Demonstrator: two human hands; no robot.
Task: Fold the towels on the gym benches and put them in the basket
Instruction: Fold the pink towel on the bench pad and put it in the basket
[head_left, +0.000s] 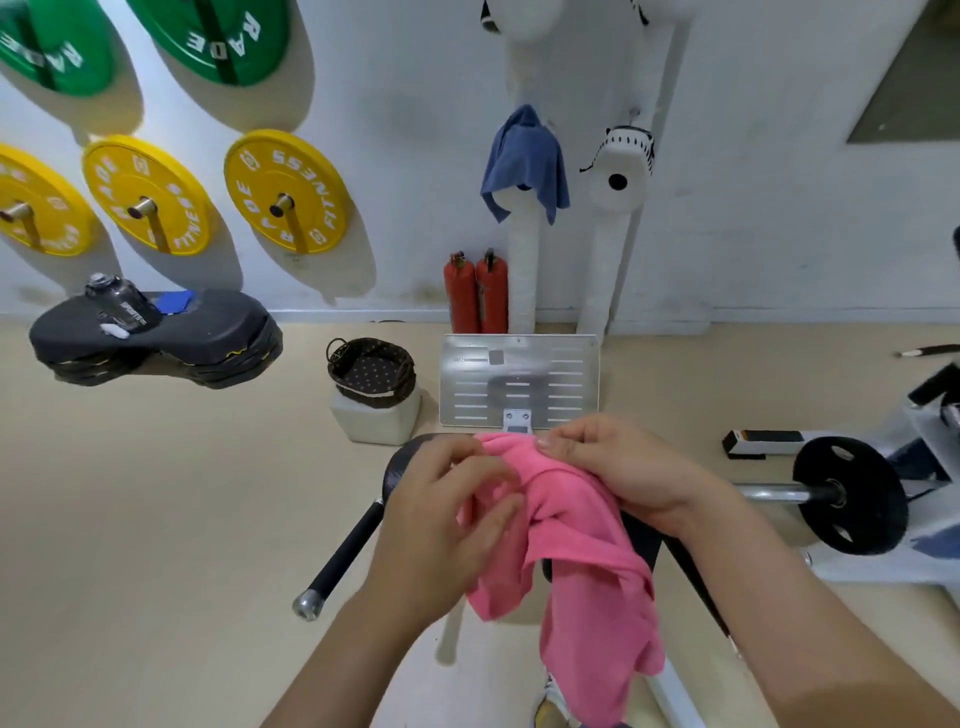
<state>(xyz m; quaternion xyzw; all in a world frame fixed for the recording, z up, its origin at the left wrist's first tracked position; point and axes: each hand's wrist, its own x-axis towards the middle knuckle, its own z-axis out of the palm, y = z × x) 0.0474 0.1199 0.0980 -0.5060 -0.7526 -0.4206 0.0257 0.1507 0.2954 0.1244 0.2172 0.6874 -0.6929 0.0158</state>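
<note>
Right hand (631, 470) holds pink towel (587, 551); plate (285, 191) (FITNESS)

Both bare forearms (337, 665) reach in from below and meet at the pink towel (587, 561). The left hand (441, 519) lies on the towel's left side, fingers curled into the cloth. The right hand (628, 467) pinches the towel's upper edge, thumb and fingertips bent inward.
</note>
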